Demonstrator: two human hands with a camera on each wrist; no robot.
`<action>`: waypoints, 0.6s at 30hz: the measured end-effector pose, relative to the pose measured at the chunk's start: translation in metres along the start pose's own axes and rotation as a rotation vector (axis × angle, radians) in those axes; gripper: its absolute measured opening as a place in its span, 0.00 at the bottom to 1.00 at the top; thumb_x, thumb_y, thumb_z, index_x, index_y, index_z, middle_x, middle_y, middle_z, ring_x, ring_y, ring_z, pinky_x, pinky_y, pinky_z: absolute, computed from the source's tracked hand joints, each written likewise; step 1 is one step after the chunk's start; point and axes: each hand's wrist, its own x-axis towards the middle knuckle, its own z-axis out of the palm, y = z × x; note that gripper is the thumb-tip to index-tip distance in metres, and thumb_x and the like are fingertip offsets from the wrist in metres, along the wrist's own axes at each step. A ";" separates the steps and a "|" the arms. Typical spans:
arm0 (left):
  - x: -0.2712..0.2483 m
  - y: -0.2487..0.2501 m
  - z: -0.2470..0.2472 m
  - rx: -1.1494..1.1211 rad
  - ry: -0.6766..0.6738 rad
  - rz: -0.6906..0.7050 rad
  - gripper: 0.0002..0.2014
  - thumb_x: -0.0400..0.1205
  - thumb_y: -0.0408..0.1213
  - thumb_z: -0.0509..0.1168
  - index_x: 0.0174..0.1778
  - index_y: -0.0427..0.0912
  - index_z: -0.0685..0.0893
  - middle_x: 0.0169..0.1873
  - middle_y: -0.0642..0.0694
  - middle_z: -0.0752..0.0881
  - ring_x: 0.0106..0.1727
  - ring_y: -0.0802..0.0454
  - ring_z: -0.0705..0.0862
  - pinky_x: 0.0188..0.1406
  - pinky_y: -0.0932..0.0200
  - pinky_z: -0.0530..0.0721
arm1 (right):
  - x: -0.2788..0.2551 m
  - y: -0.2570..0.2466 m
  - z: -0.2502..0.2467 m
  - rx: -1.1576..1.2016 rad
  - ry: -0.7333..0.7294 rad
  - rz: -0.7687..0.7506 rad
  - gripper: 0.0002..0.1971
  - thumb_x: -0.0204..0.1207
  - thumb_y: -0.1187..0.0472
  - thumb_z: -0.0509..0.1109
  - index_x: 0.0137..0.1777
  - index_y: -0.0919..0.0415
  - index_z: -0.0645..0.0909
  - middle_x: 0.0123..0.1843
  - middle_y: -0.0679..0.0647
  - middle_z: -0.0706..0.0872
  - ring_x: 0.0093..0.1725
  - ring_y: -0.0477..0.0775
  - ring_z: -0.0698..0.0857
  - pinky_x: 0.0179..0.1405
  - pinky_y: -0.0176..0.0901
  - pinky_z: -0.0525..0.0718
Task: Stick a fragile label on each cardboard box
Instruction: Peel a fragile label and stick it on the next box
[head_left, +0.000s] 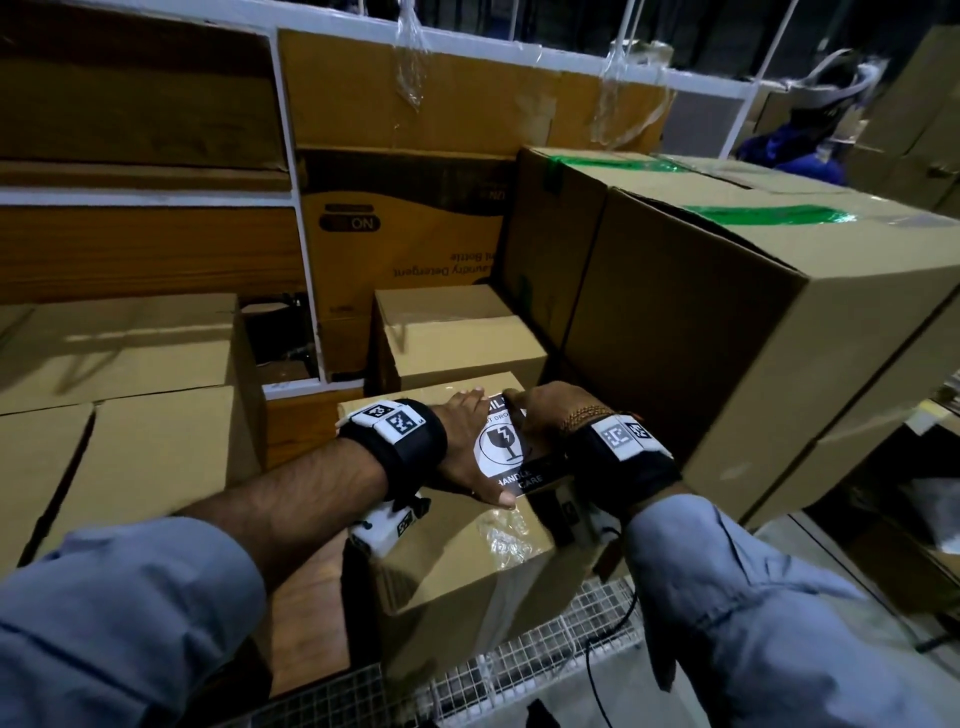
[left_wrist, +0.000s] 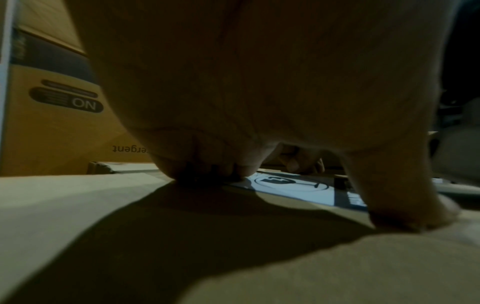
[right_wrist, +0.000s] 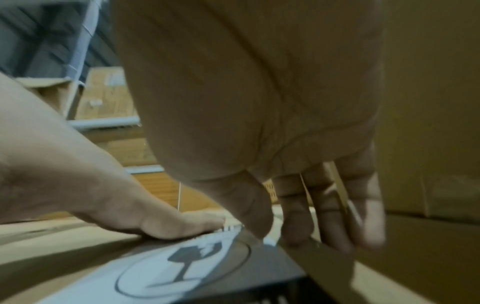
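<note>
Looming large box (head_left: 727, 332) beside hands (head_left: 498, 441)

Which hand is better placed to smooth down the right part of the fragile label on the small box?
The right hand, probably. Its fingers already touch the fragile label at the far right edge. The left hand lies flat along the left edge, holding it on the small box.

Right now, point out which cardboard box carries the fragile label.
The small cardboard box directly under both hands, nearest the camera: the black-and-white fragile label lies on its top. The left hand presses it flat; the surrounding boxes show none.
</note>
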 end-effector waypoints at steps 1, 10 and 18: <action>-0.001 0.001 0.000 -0.003 0.001 0.002 0.63 0.75 0.69 0.73 0.91 0.47 0.36 0.91 0.39 0.41 0.91 0.41 0.40 0.87 0.51 0.42 | 0.002 0.001 0.001 0.013 0.005 0.004 0.30 0.87 0.47 0.65 0.88 0.46 0.63 0.77 0.61 0.82 0.72 0.65 0.83 0.71 0.62 0.83; -0.006 0.002 -0.001 -0.026 0.033 0.002 0.63 0.74 0.69 0.74 0.91 0.49 0.39 0.91 0.41 0.44 0.91 0.42 0.43 0.87 0.50 0.47 | -0.001 -0.002 0.014 -0.026 0.069 0.017 0.26 0.84 0.47 0.68 0.82 0.39 0.72 0.68 0.58 0.86 0.65 0.63 0.85 0.58 0.54 0.86; -0.007 0.002 -0.003 -0.033 0.045 0.020 0.62 0.74 0.67 0.76 0.91 0.49 0.41 0.91 0.41 0.49 0.91 0.42 0.46 0.87 0.51 0.48 | -0.002 -0.005 0.013 -0.072 0.073 0.052 0.26 0.85 0.46 0.65 0.83 0.47 0.71 0.71 0.60 0.84 0.70 0.66 0.82 0.65 0.60 0.85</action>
